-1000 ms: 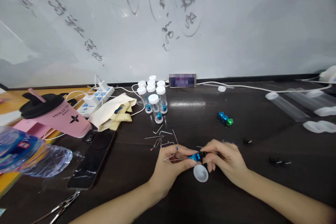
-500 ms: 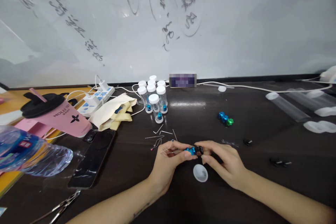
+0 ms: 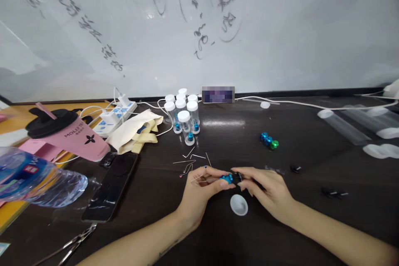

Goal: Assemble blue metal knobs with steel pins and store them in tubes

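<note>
Blue fitting (image 3: 227,179), mid-table at the near side: your left hand (image 3: 199,193) pinches it between thumb and fingers, a thin rod (image 3: 197,179) across the palm. Your right hand (image 3: 272,191) has its fingertips closed on the black part (image 3: 239,177) at the fitting's right. A white cap (image 3: 239,205) lies just nearer.

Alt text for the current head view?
Left hand pinches a small blue part; right hand holds a black piece at its end, over a dark table. A white cap sits nearby; thin rods and capped clear tubes are beyond.
</note>
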A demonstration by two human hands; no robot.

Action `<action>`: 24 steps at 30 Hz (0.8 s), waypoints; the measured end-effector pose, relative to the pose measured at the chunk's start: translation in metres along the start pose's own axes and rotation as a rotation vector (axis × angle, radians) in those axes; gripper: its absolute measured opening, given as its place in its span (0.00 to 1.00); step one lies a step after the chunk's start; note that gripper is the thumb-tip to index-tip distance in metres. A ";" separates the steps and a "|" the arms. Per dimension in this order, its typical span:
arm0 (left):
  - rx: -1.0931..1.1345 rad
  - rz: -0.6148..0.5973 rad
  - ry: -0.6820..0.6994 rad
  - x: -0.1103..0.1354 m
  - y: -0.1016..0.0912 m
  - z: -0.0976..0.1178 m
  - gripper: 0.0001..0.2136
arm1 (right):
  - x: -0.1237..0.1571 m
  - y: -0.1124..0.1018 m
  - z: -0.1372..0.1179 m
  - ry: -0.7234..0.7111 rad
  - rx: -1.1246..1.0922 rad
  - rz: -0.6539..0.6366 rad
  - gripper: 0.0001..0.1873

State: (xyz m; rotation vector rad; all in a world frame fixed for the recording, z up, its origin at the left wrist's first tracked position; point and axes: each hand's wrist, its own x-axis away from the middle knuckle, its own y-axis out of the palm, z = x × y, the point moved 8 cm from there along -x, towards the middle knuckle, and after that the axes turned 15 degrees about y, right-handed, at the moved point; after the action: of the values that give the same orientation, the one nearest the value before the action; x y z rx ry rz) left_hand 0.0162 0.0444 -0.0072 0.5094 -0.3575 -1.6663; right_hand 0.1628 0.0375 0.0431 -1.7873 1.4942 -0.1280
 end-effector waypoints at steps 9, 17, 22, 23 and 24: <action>-0.011 -0.059 0.027 0.000 0.004 0.002 0.07 | -0.004 0.003 -0.003 0.013 -0.066 -0.105 0.10; 0.054 -0.043 -0.019 0.002 0.006 -0.001 0.06 | -0.003 0.004 -0.004 0.014 -0.051 -0.105 0.17; 0.120 0.056 -0.042 0.000 -0.001 -0.004 0.07 | -0.002 0.004 0.000 0.023 -0.046 -0.061 0.13; 0.129 0.073 -0.042 -0.001 -0.003 -0.004 0.07 | -0.002 0.003 0.001 0.034 -0.042 -0.042 0.14; 0.136 0.084 -0.041 -0.002 -0.004 -0.004 0.07 | -0.001 0.002 0.002 0.039 -0.038 -0.024 0.16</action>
State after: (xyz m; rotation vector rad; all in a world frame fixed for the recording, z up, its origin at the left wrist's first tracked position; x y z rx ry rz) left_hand 0.0149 0.0468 -0.0124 0.5544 -0.5180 -1.5794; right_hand 0.1619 0.0398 0.0409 -1.8428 1.5119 -0.1483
